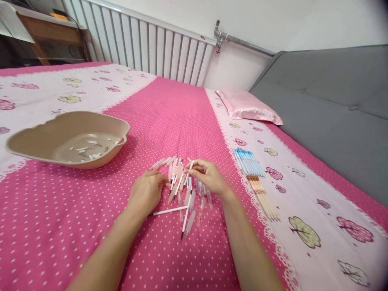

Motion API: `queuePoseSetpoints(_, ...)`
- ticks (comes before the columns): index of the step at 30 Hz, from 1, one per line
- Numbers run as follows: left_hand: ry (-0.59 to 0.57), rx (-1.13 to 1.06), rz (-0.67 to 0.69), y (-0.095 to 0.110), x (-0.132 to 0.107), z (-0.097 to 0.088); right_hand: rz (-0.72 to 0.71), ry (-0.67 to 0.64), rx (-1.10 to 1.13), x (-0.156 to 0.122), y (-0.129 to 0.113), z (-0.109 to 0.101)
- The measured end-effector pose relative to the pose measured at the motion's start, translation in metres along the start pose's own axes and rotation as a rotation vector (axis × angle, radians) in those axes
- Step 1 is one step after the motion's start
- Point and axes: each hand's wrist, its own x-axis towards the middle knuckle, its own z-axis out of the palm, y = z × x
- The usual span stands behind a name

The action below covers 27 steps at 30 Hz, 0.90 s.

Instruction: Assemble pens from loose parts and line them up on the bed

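A loose pile of pen parts lies on the bed between my hands: white pen refills (170,210) with black tips, and clear pinkish pen barrels (190,221). My right hand (209,176) pinches a white pen refill (191,165) by its upper end, between thumb and fingers, over the pile's right side. At the left edge of the heap, my left hand (147,190) is closed, fingers curled down among the pinkish parts. Whatever its fingertips grip is mostly hidden.
To the left stands a beige basin (65,151) with small white pieces inside. On the right lie a row of blue pens (249,163) and a row of pale orange pens (263,198). Farther back are a pink pillow (248,106), a grey headboard (330,89) and a white radiator (145,42).
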Motion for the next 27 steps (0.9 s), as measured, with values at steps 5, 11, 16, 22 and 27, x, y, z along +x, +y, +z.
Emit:
queuePoseSetpoints(5,0.013,-0.006,0.011,0.001,0.0,0.0,-0.011,-0.054,-0.036,0.002,0.0,0.004)
queuePoseSetpoints(11,0.023,-0.015,0.02,0.002,0.0,-0.001,-0.011,0.276,0.145,0.0,-0.008,-0.003)
queuePoseSetpoints(16,0.084,-0.026,0.031,0.008,-0.002,-0.003,0.06,0.45,0.198,0.002,-0.007,-0.005)
queuePoseSetpoints(22,0.044,0.017,0.069,0.02,-0.005,0.001,0.063,0.438,0.201,0.003,-0.007,-0.003)
queuePoseSetpoints(27,0.01,0.179,0.063,0.022,-0.005,0.002,0.053,0.416,0.176,0.004,-0.004,-0.003)
